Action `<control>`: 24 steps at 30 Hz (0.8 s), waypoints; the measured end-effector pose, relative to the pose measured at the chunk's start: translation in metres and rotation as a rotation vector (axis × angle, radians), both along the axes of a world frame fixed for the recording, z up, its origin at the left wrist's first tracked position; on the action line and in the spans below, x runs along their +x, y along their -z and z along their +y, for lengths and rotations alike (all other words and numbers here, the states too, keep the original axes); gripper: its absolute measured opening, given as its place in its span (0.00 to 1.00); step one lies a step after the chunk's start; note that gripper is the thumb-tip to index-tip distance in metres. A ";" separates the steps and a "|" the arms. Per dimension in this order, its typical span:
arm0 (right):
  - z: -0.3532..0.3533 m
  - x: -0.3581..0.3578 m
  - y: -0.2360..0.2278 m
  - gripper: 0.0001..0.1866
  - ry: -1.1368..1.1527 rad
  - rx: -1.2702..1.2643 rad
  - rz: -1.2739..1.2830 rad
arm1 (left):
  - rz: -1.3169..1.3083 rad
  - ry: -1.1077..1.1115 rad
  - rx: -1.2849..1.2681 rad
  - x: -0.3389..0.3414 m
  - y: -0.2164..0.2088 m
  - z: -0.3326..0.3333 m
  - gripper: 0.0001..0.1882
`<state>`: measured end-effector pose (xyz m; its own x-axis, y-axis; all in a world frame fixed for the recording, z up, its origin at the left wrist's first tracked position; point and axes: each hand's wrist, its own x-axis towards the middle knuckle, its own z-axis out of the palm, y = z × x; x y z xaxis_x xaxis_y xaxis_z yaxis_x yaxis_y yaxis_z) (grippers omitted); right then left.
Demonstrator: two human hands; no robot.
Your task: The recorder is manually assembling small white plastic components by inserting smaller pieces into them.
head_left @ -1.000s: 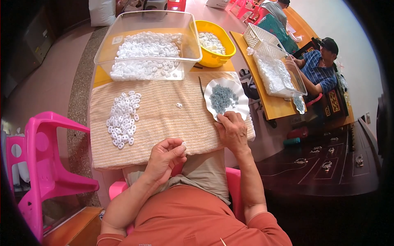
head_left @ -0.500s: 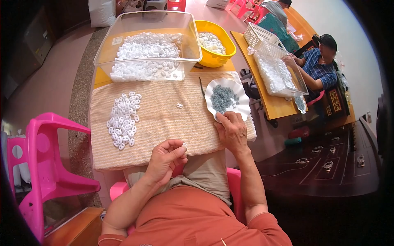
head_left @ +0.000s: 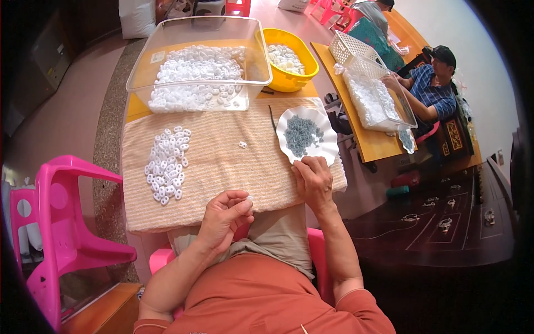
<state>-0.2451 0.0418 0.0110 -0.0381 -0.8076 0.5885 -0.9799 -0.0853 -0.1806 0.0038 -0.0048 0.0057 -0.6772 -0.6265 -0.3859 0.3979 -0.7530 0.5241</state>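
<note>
Small white piece [head_left: 250, 197], mostly hidden, pinched in left hand [head_left: 224, 218] above the towel's [head_left: 217, 167] near edge; likely light, stiff, slightly slippery, best held by its sides. Right hand [head_left: 315, 181] bunched at the near rim of a scalloped white plate [head_left: 330, 146], can't tell if gripping; grey-blue bits [head_left: 300, 135] there look tiny, probably near weightless. White two-holed ovals [head_left: 167, 167] piled left.

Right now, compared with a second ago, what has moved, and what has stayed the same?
The right hand has drawn back slightly toward the person, at the near rim of the fluted white plate; whether it holds anything is hard to tell. The left hand stays pinching a small white piece; the white pile and lone piece stay put.
</note>
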 end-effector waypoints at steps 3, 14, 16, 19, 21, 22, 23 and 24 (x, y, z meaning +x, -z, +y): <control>0.002 -0.001 0.000 0.06 -0.007 -0.017 -0.017 | 0.010 -0.007 -0.013 0.000 0.002 0.001 0.09; 0.016 0.059 -0.036 0.04 -0.225 0.145 -0.683 | -0.038 0.116 -0.166 -0.002 -0.001 0.007 0.09; 0.017 0.073 -0.039 0.04 -0.348 0.277 -0.984 | -0.031 0.130 -0.200 -0.001 0.001 0.008 0.09; 0.015 0.079 -0.029 0.04 -0.425 0.269 -0.984 | -0.007 0.129 -0.232 -0.003 -0.001 0.011 0.10; 0.014 0.082 -0.024 0.04 -0.460 0.276 -1.037 | 0.002 0.107 -0.228 -0.002 -0.004 0.011 0.10; 0.014 0.083 -0.025 0.04 -0.461 0.276 -1.036 | -0.020 0.114 -0.237 -0.001 -0.005 0.011 0.10; 0.015 0.085 -0.025 0.05 -0.459 0.295 -1.114 | -0.042 0.119 -0.246 0.000 -0.006 0.010 0.09; 0.015 0.087 -0.025 0.05 -0.455 0.314 -1.191 | -0.042 0.117 -0.246 0.000 -0.006 0.010 0.09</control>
<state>-0.1586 0.0571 0.0363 -0.0900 -0.9816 0.1686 -0.1016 -0.1594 -0.9820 0.0036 0.0054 0.0114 -0.7371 -0.6231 -0.2617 0.2894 -0.6409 0.7110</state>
